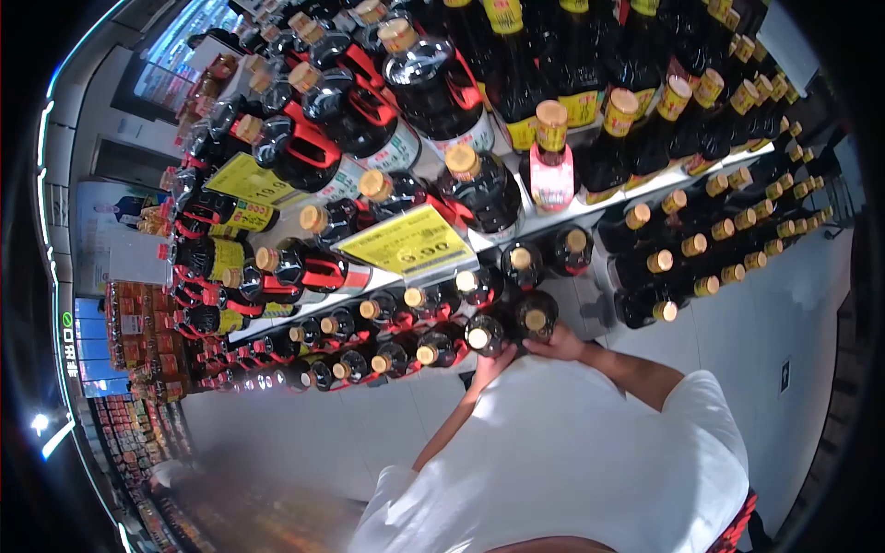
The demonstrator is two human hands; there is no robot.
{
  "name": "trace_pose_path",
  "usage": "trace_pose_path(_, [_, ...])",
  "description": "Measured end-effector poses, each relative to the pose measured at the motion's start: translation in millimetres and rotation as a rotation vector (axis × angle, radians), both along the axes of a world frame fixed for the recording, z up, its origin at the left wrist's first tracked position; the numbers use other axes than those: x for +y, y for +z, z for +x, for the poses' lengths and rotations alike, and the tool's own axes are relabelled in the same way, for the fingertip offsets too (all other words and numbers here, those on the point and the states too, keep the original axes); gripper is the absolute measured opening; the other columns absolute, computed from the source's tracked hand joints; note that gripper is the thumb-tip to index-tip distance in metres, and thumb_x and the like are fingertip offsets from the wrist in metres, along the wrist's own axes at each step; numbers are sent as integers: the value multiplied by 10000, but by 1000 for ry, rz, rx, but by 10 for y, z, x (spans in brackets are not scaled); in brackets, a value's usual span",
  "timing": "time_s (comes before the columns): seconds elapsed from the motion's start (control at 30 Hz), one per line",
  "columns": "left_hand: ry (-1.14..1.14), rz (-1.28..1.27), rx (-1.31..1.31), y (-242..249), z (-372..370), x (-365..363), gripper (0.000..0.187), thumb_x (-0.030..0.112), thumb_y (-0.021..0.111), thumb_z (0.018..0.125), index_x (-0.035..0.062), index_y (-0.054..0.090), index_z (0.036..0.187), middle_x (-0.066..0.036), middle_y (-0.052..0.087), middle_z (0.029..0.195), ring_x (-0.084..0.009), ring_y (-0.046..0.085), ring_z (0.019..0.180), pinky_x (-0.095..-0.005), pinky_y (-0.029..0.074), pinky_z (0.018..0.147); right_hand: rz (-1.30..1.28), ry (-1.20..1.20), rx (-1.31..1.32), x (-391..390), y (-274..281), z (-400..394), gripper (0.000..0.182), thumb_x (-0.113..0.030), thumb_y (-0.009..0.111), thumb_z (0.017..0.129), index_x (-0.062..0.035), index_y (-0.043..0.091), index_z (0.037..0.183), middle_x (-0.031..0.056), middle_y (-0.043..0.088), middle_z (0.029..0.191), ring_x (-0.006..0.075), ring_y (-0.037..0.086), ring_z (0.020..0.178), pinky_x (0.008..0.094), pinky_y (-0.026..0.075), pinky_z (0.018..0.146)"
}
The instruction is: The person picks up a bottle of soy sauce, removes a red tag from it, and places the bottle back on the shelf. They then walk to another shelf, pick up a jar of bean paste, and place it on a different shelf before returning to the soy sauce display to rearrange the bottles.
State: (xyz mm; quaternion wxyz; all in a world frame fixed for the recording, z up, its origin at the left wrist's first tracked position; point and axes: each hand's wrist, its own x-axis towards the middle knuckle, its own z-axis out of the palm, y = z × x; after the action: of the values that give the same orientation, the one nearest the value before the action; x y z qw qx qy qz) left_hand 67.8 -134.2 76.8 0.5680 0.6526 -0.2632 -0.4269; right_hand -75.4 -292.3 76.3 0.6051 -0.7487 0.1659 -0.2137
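Note:
In the head view my left hand (491, 365) is closed around the lower part of a dark sauce bottle (485, 335) with a gold cap. Just to its right, my right hand (559, 345) grips a second dark sauce bottle (537, 315), also gold-capped. Both bottles stand upright side by side, close in front of my white shirt. Some of my fingers are hidden behind the glass. Beyond them, a dark bottle (524, 265) and another gold-capped bottle (574, 251) stand beside the shelf front.
Big dark jugs with red handles (355, 111) fill the shelf above, with yellow price signs (412, 241) along its edge. Rows of gold-capped bottles (693, 247) stand low on the right, and more red-handled bottles (392, 358) on the left. Pale floor tiles (747, 369) lie at right.

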Motion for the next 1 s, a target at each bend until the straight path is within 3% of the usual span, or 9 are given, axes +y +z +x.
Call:
trace_pose_path(0.07, [-17, -31, -49, 27, 10, 3, 140, 37, 683, 910, 64, 574, 825, 35, 507, 755, -84, 482, 719, -279, 406, 627, 46, 104, 122, -21, -17, -53, 322, -189, 736, 890, -40, 633, 1156, 91, 676, 1075, 215, 653, 1004, 366, 519, 897])
trace_pose_path(0.23, [-7, -52, 41, -37, -3, 6, 114, 48, 671, 922, 56, 572, 865, 17, 530, 764, -89, 514, 733, -271, 422, 640, 103, 120, 161, -8, 210, -81, 256, -167, 703, 925, -40, 643, 1139, 75, 709, 1030, 168, 665, 931, 339, 537, 835])
trace_pose_path(0.4, [-88, -159, 87, 45, 44, 26, 118, 104, 567, 970, 42, 593, 873, -2, 590, 772, -87, 548, 729, -260, 444, 647, 666, 145, 23, 0, 19, -190, 402, -334, 548, 1020, 13, 705, 894, 55, 713, 926, 212, 670, 874, 344, 524, 821])
trace_pose_path(0.47, [-80, -240, 102, 68, 35, 47, 320, 276, 473, 1025, 22, 611, 887, -37, 621, 805, -140, 589, 794, -311, 471, 744, 648, 148, 28, -24, -151, -232, 518, -413, 447, 1056, -18, 715, 855, 57, 707, 902, 173, 649, 882, 320, 504, 841])
trace_pose_path(0.53, [-68, -317, 103, 62, 15, 75, 619, 464, 296, 1073, -14, 653, 907, -84, 676, 885, -192, 627, 898, -351, 471, 848, 661, 24, 475, -84, -383, -352, 509, -398, 460, 1055, -2, 726, 876, 74, 720, 862, 178, 645, 827, 318, 494, 822])
trace_pose_path(0.67, [70, -241, -4, 146, -69, 110, 593, 383, 312, 1093, -30, 695, 907, -105, 714, 997, -181, 642, 961, -314, 464, 871, 749, -165, -122, 175, -91, -123, 455, -360, 545, 1028, 6, 692, 800, 23, 642, 690, 116, 581, 652, 288, 460, 614])
trace_pose_path(0.77, [285, -95, -139, 563, -222, 145, 409, 295, 463, 1067, -11, 683, 905, -40, 698, 935, -113, 620, 881, -263, 463, 811, 361, -393, 287, 212, 30, -301, 272, -217, 634, 977, 17, 675, 844, 54, 686, 754, 138, 638, 734, 295, 519, 711])
trace_pose_path(0.87, [498, -89, -48, 248, -265, 265, 134, 161, 637, 986, 28, 639, 980, 61, 575, 798, -15, 485, 725, -186, 421, 687, 443, -694, 61, 471, 243, -544, 200, -149, 650, 951, 8, 671, 827, 44, 680, 726, 122, 622, 696, 302, 510, 670])
trace_pose_path(1.0, [646, -47, -77, 338, -342, 546, 136, 154, 628, 990, 27, 627, 1038, 35, 620, 869, -20, 515, 777, -191, 437, 723, -254, -90, 868, 673, -1278, -1920, 446, -446, 639, 899, -3, 674, 929, 203, 677, 796, 328, 664, 693, 437, 531, 649])
